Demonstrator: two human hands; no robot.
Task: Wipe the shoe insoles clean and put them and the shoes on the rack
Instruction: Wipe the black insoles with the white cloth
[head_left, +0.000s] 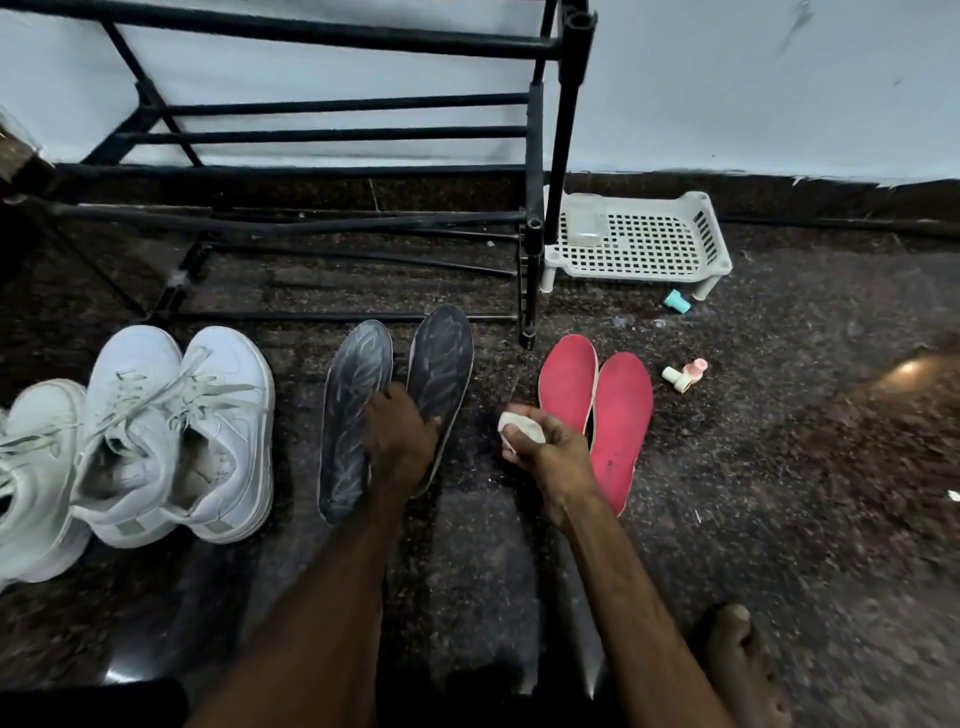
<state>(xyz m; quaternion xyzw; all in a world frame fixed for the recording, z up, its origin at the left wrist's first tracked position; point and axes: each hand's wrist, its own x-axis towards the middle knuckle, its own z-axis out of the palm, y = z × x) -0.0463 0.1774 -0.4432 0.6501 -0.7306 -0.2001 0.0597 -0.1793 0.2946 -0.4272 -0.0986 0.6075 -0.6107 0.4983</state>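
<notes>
The dark insoles (441, 364) lie side by side on the floor (779, 467), just in front of the rack (563, 130), toes pointing at it. They look thin, light and bendy, so one would likely flop if lifted by a tip. Taking it at the waist or heel edge, and pressing it flat while wiping, seems the better way. Their patterned tops probably hold dust in the grooves.

The left hand (400, 436) rests over the gap between the two, with the thumb lying on the right one. The fingers are bent at the knuckles, but I cannot tell whether they press down or have hooked an edge.

The right hand (550, 452) hovers just right of them, above the floor, its fingers curled round a small white wipe (522, 425) bunched into a wad.

The red insoles (621, 415) lie as a pair just beyond that hand, touching along their inner edges. The white shoes (208, 405) stand at the left, laces loose. None of these is on the rack yet. A white basket (649, 239) sits beside the rack's right post.
</notes>
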